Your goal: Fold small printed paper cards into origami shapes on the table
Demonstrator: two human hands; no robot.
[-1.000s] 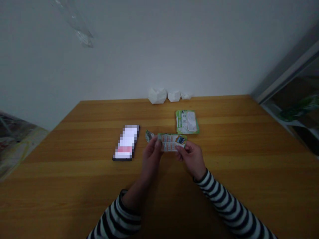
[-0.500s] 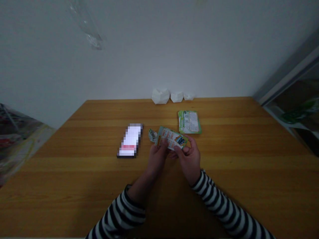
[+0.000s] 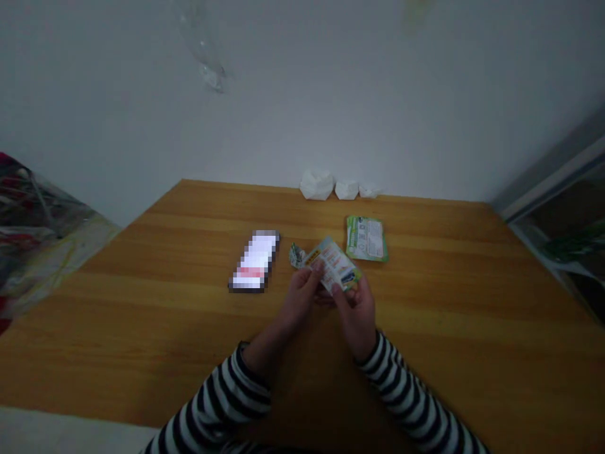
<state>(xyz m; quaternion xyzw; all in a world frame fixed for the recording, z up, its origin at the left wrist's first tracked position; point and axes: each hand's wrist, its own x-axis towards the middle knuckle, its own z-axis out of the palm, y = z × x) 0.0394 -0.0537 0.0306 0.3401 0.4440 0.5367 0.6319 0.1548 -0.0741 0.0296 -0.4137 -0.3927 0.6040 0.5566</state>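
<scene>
A small printed card, white with green edges and orange and blue print, is held between my two hands above the wooden table. My left hand pinches its left side, thumb on top. On the lower right corner, my right hand grips it with the thumb over the face and the fingers underneath. Just past my left hand lies a crumpled piece of green and white printed wrapper. A pile of similar green and white cards rests farther back, to the right.
A phone with a lit, blurred screen lies left of my hands. Three white folded pieces stand along the wall at the back edge of the wooden table. Clear plastic hangs on the wall.
The card has turned clockwise and tilts more steeply down to the right, still in both hands. My view has shifted and rolled slightly; the things on the table stay in place.
</scene>
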